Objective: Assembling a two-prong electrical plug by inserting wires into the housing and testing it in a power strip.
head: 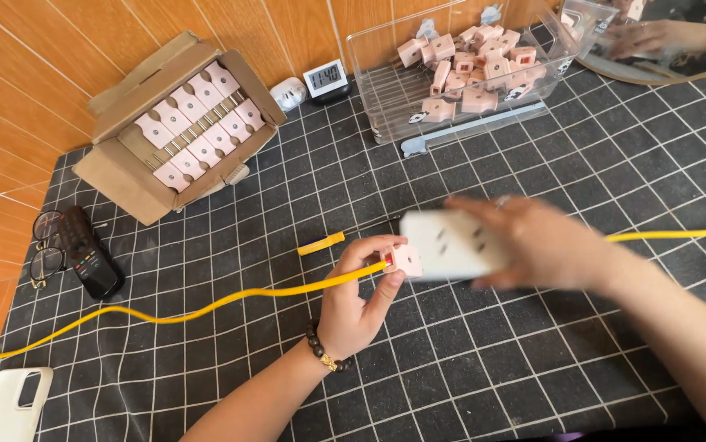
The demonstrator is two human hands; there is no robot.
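Note:
My left hand pinches a small pink plug between thumb and fingers, with a yellow cable running from it across the mat to the left. My right hand, blurred by motion, grips a white power strip that meets the pink plug. A second stretch of yellow cable leads off to the right behind my right hand. A beaded bracelet sits on my left wrist.
A cardboard box of pink plugs in rows lies at the back left. A clear plastic bin with several loose pink plugs stands at the back. A remote, glasses, phone case, small clock and a yellow piece lie on the gridded black mat.

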